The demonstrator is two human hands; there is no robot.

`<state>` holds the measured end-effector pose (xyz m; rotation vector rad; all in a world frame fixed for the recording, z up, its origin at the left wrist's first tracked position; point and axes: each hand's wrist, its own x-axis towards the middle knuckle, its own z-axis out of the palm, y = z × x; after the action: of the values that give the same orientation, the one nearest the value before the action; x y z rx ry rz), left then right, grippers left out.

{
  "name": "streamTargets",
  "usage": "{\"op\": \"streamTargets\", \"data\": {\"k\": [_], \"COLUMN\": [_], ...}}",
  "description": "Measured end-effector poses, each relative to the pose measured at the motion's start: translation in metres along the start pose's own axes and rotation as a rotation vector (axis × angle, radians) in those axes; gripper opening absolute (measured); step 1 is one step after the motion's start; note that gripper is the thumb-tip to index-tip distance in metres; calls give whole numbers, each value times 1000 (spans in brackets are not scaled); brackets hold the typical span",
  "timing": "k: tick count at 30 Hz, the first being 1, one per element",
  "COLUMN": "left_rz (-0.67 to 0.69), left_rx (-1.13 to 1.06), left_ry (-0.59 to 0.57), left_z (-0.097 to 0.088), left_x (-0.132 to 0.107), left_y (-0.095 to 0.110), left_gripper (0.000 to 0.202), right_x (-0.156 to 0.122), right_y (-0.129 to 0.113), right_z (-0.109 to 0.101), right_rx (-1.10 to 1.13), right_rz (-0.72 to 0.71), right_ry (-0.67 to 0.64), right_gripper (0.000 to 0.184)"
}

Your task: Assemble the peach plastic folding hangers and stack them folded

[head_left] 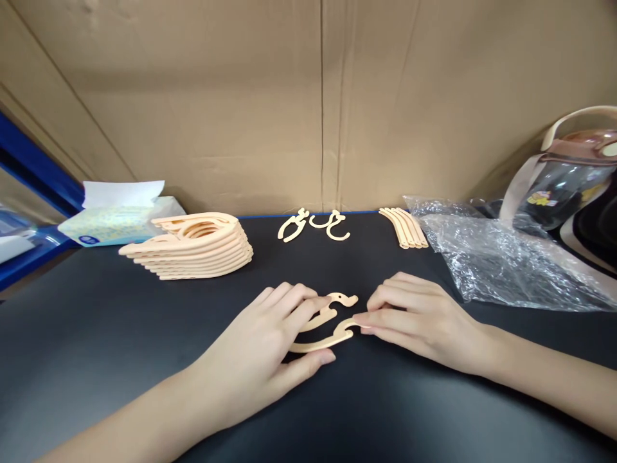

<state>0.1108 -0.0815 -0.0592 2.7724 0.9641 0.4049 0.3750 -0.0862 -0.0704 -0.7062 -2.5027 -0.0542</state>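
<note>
Two pale peach plastic hanger arms, an upper arm (343,299) and a lower arm (328,342), lie close together on the black table before me. My left hand (279,331) is curled over their left parts, index fingertip on the upper one and thumb stretched along the near side of the lower one. That palm hides their left ends. Between thumb and fingers, my right hand (419,318) pinches the right tip of the lower arm. The upper arm's right end, with a small hole, shows just left of my right hand.
Farther back stand a stack of folded hangers (202,247), loose hook pieces (337,226) and several short curved strips (403,228). A tissue pack (118,222) sits at far left. Crumpled clear plastic (515,263) and a bottle (563,183) occupy the right. Cardboard (231,109) walls the back.
</note>
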Motion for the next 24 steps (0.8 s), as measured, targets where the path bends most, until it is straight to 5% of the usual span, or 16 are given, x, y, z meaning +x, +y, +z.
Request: {"op": "streamTargets", "data": {"k": [9,16,24], "left_rz": [-38,-114,-67], "left_rx": [-125,-211,-196], "left_ry": [-67,-128,-40], "left_z": [1,4,6], "left_x": [-1,-2,1], "left_y": [1,-3,-5], "left_gripper": [42,39,39], "right_x": [2,4,4], "right_y": [-1,1,-1], "right_z": [2,1,3], "right_rx": [-5,-28,-57], "right_rz": [-107,-30,57], "right_ry": [96,3,-49], "right_gripper": [16,26,27]}}
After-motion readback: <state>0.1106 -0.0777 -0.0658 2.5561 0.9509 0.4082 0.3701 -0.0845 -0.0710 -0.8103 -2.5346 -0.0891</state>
